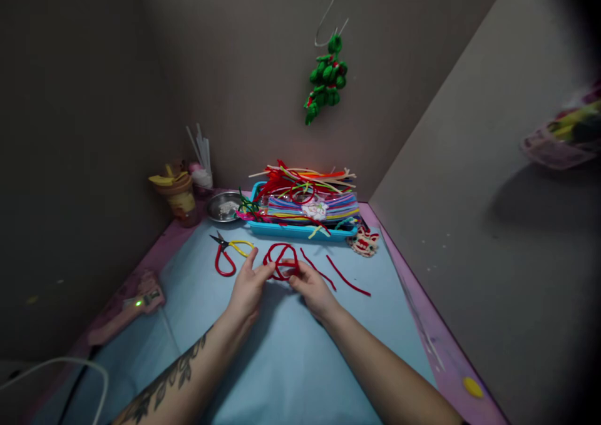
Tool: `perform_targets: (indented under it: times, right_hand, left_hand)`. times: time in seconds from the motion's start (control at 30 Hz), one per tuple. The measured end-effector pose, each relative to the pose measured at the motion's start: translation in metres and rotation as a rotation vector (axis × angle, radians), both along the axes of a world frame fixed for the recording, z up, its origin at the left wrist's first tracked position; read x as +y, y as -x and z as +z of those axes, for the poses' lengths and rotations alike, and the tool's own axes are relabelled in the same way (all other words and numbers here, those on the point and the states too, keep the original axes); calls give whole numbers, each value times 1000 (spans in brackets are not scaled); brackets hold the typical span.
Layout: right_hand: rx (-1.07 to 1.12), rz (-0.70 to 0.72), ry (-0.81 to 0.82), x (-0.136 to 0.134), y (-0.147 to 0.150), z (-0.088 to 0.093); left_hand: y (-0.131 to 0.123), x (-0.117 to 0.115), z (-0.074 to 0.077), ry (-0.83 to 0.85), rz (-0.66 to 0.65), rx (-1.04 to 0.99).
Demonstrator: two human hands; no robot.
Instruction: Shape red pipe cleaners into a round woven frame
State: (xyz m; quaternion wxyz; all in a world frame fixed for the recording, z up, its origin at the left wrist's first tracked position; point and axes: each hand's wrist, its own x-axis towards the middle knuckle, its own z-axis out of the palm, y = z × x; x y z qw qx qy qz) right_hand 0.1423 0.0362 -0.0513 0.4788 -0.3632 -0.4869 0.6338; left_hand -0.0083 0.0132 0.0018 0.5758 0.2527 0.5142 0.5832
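Between my two hands is a round shape bent from red pipe cleaners (pixel 283 246), with strands crossing inside the ring. My left hand (pixel 248 286) pinches its lower left edge, thumb raised. On its lower right side, my right hand (pixel 313 288) grips the ring with thumb and fingers. Two loose red pipe cleaners lie just to the right, one (pixel 319 270) close to my right hand and another (pixel 348 277) farther out. Scissors (pixel 226 245) with one red and one yellow handle rest partly spread, left of my left hand.
A blue tray (pixel 300 231) heaped with coloured pipe cleaners stands at the back, beside a metal dish (pixel 225 207). A pink glue gun (pixel 126 309) lies at left. A beaded-looking face piece (pixel 364 242) sits by the tray. A green ornament (pixel 327 77) hangs on the wall.
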Motion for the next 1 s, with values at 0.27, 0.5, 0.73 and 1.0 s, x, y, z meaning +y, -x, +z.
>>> perform_targets:
  times: [0.27, 0.5, 0.73, 1.0]
  right_hand:
    - [-389, -410, -383, -4, -18, 22]
    - [-599, -301, -567, -10, -19, 29]
    - [-678, 20, -572, -1, -29, 34]
    - [-576, 235, -480, 0, -32, 35]
  left_hand:
    - [9, 4, -11, -203, -107, 270]
    - [13, -4, -5, -316, -326, 529]
    - [18, -5, 6, -421, -536, 624]
    - [19, -7, 14, -431, -667, 499]
